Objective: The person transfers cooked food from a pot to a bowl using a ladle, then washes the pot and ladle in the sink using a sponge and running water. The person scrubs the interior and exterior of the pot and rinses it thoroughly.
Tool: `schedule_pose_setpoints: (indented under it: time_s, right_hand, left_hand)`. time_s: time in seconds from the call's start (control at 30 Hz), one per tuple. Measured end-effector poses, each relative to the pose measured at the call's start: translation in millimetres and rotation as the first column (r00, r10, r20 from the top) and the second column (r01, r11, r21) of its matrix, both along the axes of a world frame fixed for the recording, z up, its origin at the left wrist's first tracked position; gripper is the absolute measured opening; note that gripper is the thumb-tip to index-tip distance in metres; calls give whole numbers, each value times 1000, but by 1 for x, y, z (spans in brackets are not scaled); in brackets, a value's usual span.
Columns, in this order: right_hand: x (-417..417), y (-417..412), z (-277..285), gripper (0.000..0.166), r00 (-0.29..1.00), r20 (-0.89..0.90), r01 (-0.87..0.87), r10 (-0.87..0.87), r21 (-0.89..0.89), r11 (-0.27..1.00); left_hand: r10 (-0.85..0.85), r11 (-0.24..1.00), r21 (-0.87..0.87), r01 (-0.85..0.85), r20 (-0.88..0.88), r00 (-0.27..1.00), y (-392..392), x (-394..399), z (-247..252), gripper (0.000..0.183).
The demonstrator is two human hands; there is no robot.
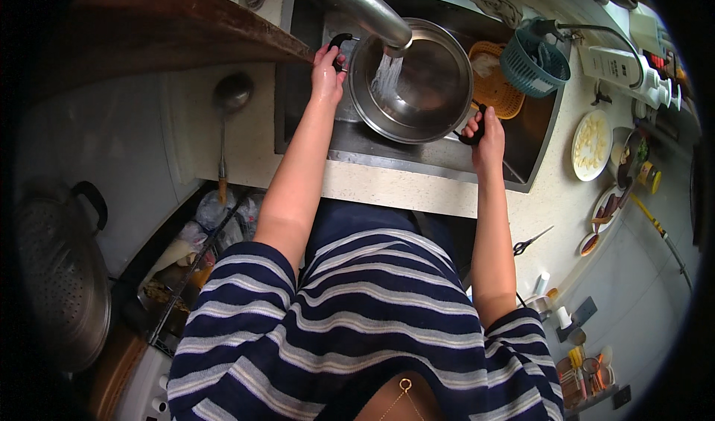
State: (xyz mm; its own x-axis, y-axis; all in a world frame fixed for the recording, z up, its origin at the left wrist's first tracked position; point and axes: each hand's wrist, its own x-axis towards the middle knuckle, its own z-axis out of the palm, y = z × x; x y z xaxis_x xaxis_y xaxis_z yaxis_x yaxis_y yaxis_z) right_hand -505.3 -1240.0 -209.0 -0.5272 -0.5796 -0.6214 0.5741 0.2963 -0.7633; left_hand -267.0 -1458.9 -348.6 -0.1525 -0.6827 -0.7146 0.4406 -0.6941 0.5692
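A round stainless steel pot (433, 86) with two black handles is held over the sink (380, 156), its open top facing up. My left hand (328, 75) grips the handle at the pot's left. At its lower right, my right hand (487, 133) is closed around the other handle. Water (387, 77) streams from the metal faucet (368, 8) into the pot, near the left part of its inside. The pot's underside is hidden, so I cannot tell whether it touches the sink floor.
An orange plastic basket (494, 94) and a blue-green basket (536, 66) stand at the sink's right. On the counter are a plate of pale slices (592, 144), scissors (530, 241) and pump bottles (620, 66). A metal ladle (233, 92) lies left; a brown wooden edge (195, 30) juts in above.
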Motion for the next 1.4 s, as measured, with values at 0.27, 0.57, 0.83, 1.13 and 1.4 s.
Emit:
schedule_pose_setpoints:
  time_s: [0.27, 0.57, 0.83, 1.13, 1.4]
  right_hand:
    - [-41, 45, -85, 32, 854, -294, -196, 429, 582, 789]
    - [50, -61, -16, 25, 564, -724, -233, 398, 322, 917]
    - [114, -133, -65, 19, 979, 201, -31, 45, -73, 997]
    - [137, -140, -68, 18, 711, 673, 459, -204, -224, 860]
    - [126, -113, -75, 22, 539, -804, -288, 249, 102, 952]
  left_hand:
    - [143, 973, -181, -144, -18, 990, 3, -16, 22, 30]
    - [155, 968, -237, -78, 328, 932, 44, 2, 45, 60]
    - [-4, 934, -354, 37, 93, 996, 69, -30, 79, 39]
    - [-223, 974, -121, 190, -641, 734, 26, -42, 51, 22]
    - [-201, 958, 114, 262, -387, 900, 34, -74, 17, 16]
